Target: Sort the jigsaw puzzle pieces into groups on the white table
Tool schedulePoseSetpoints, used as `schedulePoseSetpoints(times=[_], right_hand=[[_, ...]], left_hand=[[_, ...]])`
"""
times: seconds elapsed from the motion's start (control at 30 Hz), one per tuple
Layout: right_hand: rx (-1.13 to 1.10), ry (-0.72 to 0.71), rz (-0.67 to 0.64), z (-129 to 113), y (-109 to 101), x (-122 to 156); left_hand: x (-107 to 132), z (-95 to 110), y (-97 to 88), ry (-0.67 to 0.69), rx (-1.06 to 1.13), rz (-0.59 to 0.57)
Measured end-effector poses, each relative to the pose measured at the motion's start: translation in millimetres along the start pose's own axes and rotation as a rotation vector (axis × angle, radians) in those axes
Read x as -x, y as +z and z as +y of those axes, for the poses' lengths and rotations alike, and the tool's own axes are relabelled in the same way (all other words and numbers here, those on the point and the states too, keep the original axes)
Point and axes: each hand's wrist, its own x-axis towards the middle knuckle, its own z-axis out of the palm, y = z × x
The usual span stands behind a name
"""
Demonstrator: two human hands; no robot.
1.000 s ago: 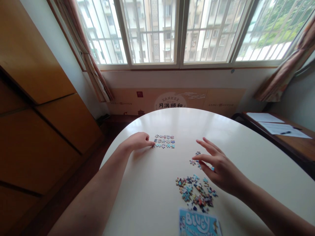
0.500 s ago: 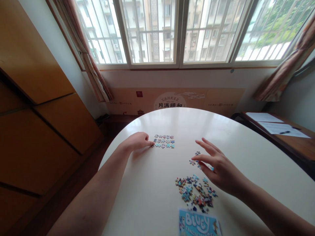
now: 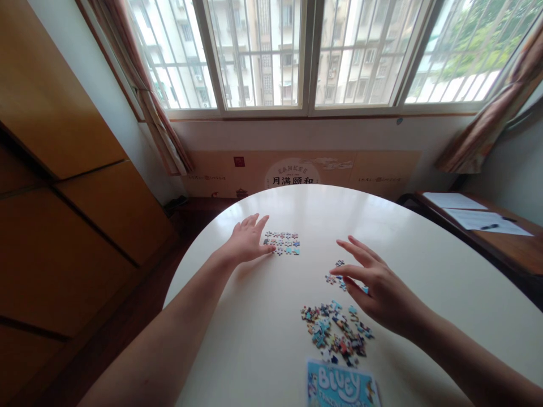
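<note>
I've got the left hand [image 3: 246, 240] at the near-left corner of the puzzle rows [image 3: 289, 250], fingers spread, thumb apart from them, thumb tip on or just over the near row's left end. Can't tell if it touches a piece. Rows lie right of that hand, left of centre on the white surface [image 3: 250, 339], toward the far edge.

Right hand [image 3: 377, 285] is palm-down, fingers apart, above the small cluster [image 3: 331, 278], right of the rows. Contact there: can't tell. The big pile [image 3: 341, 342] sits on the near-edge side of both, just beside the Bluey cover [image 3: 339, 387].

Hidden: the thumb covers part of the near row, right-hand fingers cover part of the cluster. Bottom of the Bluey cover is cut off by my frame, as is the surface's near edge; can't tell if it's a box or a sheet. Pile pieces overlap.

Counts I have: two hands, three rows, one cluster, one pile, one cover. Pieces per row too small to count surely; pile uncountable. Past the surface's right edge: two paper sheets [image 3: 486, 220] on a brown desk [image 3: 515, 243].
</note>
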Motion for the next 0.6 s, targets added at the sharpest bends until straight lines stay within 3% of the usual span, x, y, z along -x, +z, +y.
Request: schedulePoseSetpoints(times=[0.4, 0.53, 0.6], right_hand=[[-0.011, -0.020, 0.007, 1, 0, 0], [-0.017, -0.061, -0.009, -1, -5, -3], [-0.056, -0.101, -0.053, -2, -11, -5]], left_hand=[[-2, -1, 5.4, -0.068, 0.002, -0.077], [-4, -5, 5.7, -0.044, 0.015, -0.043], [-4, -3, 1.3, -0.005, 0.049, 0.032]])
